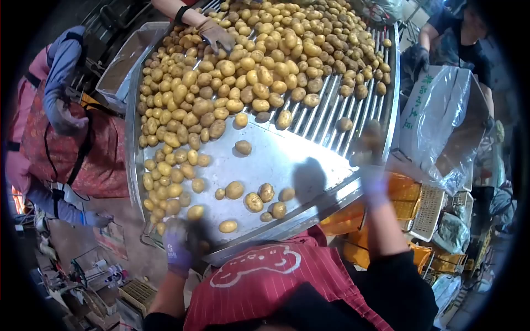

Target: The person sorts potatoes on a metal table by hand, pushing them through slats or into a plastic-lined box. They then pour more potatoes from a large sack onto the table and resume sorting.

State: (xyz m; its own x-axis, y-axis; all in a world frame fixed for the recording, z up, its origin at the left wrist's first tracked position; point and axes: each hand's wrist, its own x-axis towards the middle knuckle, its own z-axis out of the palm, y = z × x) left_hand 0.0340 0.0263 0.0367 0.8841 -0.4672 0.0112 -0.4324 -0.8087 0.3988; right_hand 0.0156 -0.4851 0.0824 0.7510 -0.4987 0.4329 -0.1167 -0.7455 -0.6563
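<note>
Potatoes (259,60) cover the upper and left part of a metal sorting table (287,160). My left hand (178,245), in a purple and grey glove, is at the table's near left corner, beside a cluster of small potatoes (168,190). Its fingers are in shadow, and I cannot tell what they hold. At the right edge, my gloved right hand (371,165) is smeared by motion over the end of the metal rollers (326,110). Between my hands, several loose potatoes (254,202) lie on the bare sheet metal.
Another person's gloved hand (216,36) reaches into the pile from the top. A person in a patterned red apron (99,149) stands at the left. On the right, someone holds a plastic-lined carton (436,116). Orange crates (403,193) and a cream basket (429,212) sit below.
</note>
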